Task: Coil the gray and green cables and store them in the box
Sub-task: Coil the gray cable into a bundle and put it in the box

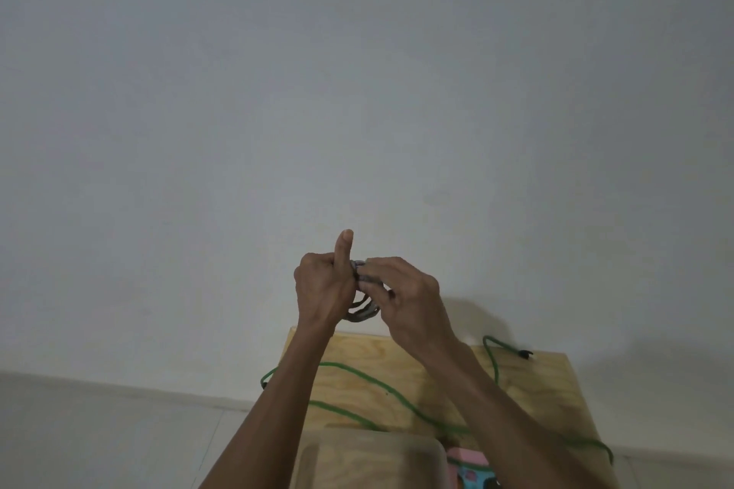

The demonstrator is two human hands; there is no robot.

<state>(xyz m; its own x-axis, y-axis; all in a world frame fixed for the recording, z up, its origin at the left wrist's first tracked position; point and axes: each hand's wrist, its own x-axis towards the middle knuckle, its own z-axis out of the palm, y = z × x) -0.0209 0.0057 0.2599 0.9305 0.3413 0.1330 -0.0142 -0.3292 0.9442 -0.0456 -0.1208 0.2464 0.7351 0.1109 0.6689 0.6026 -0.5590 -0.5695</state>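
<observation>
Both hands are raised in front of the white wall, above the far edge of the table. My left hand grips one side of the coiled gray cable, thumb pointing straight up. My right hand pinches the coil's top from the right; the loops hang down between the two hands. The green cable lies loose and uncoiled across the wooden table, with a dark plug end at the far right. A clear plastic box stands at the near edge, below my forearms.
A pink and teal object lies just right of the box, partly hidden by my right forearm. The table stands against a white wall, with pale floor to its left.
</observation>
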